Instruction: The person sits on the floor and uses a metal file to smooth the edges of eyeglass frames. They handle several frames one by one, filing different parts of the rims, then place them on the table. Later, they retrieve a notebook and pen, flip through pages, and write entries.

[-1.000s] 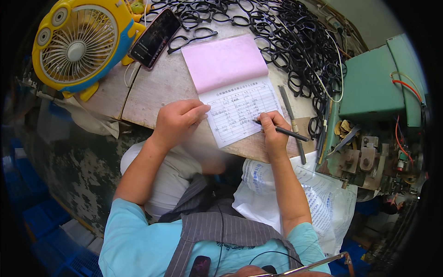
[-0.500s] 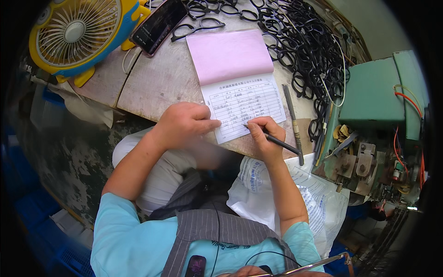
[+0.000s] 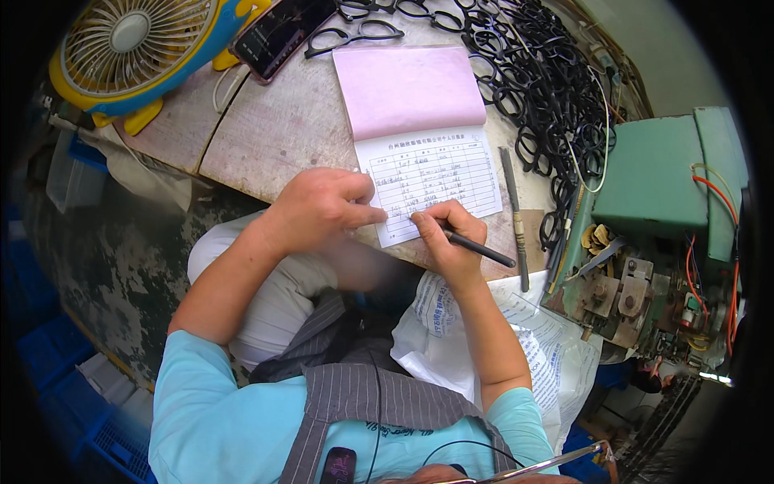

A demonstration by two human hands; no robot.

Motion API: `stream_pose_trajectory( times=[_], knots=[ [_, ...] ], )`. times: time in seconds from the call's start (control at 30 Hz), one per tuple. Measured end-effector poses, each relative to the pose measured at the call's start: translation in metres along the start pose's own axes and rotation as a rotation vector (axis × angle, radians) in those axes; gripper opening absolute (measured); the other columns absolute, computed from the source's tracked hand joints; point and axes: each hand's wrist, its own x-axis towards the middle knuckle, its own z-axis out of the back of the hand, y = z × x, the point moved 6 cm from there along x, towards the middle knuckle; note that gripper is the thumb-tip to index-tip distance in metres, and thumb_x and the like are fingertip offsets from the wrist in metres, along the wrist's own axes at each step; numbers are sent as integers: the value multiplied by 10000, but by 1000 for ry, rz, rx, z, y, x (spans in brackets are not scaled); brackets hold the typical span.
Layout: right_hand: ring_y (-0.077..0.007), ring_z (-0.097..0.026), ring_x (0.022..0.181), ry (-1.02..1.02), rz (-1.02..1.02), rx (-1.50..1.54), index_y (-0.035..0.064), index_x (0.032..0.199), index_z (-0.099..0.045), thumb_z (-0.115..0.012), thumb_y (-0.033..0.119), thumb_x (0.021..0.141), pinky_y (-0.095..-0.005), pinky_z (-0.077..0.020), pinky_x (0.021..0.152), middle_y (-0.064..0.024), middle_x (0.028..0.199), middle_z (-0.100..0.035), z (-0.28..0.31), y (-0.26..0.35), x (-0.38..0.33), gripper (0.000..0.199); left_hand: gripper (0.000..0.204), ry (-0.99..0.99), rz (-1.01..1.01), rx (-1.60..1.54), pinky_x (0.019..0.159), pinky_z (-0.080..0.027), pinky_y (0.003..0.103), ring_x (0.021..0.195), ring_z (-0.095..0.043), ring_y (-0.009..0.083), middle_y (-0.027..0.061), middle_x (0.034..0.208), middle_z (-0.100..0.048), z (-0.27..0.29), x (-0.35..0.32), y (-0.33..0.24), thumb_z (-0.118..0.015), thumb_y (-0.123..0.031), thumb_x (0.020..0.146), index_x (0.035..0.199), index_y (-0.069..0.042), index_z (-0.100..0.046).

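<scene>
A form pad (image 3: 439, 189) lies on the worktable, its pink cover sheet (image 3: 409, 90) folded back away from me. Handwriting fills several rows of its white ruled page. My right hand (image 3: 453, 242) grips a black pen (image 3: 480, 248), the tip touching a low row near the page's middle. At the pad's left edge rests my left hand (image 3: 322, 206), fingers curled in and one digit stretched onto the page beside the writing. Nothing shows inside that hand, though its underside is hidden.
Black eyeglass frames (image 3: 556, 89) are heaped at the back right. A thin grey rod (image 3: 513, 218) lies right of the pad. A phone (image 3: 278, 36) and a yellow-blue fan (image 3: 133, 48) stand back left. A green machine (image 3: 653, 173) is at right; printed plastic bags (image 3: 435, 339) hang below the table edge.
My right hand and the pen have shifted left across the page to an earlier column. My left hand stays at the pad's edge. The whole view has tilted slightly.
</scene>
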Motion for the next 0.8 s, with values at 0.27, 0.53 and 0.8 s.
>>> stream_pose_trajectory(
  times=[0.27,0.53,0.8],
  knots=[
    [-84,-513,497,-48,8,-70,25,720,-632,-721,99,829,-235,-394,473,-40,583,-606,-4,-1,-1,160,374,34,26,-40,580,-464,351,705,-598,208,-4,756,-560,-1,-2,2,-695,-25,586,921,-185,-737],
    [-98,-528,530,-35,53,-48,9,755,-653,-695,104,848,-248,-412,502,-51,624,-618,10,-5,5,139,395,40,29,-45,582,-467,349,707,-600,206,-8,758,-564,-3,-3,3,-696,-28,578,933,-197,-735],
    [-136,-580,615,-7,223,-25,12,844,-706,-697,132,858,-268,-446,571,-55,672,-638,8,1,6,121,305,-87,-44,69,551,-463,324,645,-584,173,-10,723,-518,-3,0,-8,-659,-135,639,929,-208,-716]
  ],
)
